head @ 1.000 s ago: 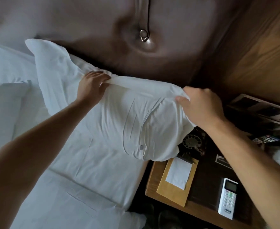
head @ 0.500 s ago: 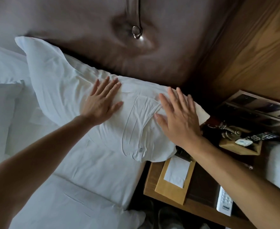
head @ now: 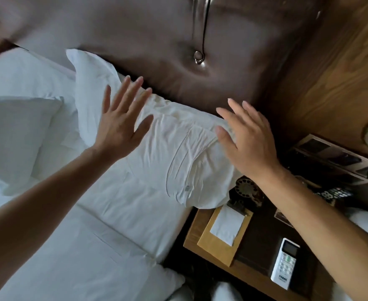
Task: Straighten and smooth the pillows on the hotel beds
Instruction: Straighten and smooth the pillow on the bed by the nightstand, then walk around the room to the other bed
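— Which step is in hand?

— Smoothing, I'd judge. Both hands are hovering flat over the pillow (head: 157, 148), which is lying at the head edge of the bed (head: 81, 246) against the headboard (head: 200, 29). The left hand (head: 120, 129) and right hand (head: 250, 142) are showing fingers spread apart, gripping nothing.

— And next?

— Probably pressing down on the creases near its right end.

— Room to move?

— That end is overhanging the bed's edge toward the bench (head: 254, 276), crowded with a telephone (head: 247, 191) and remote (head: 285, 262).
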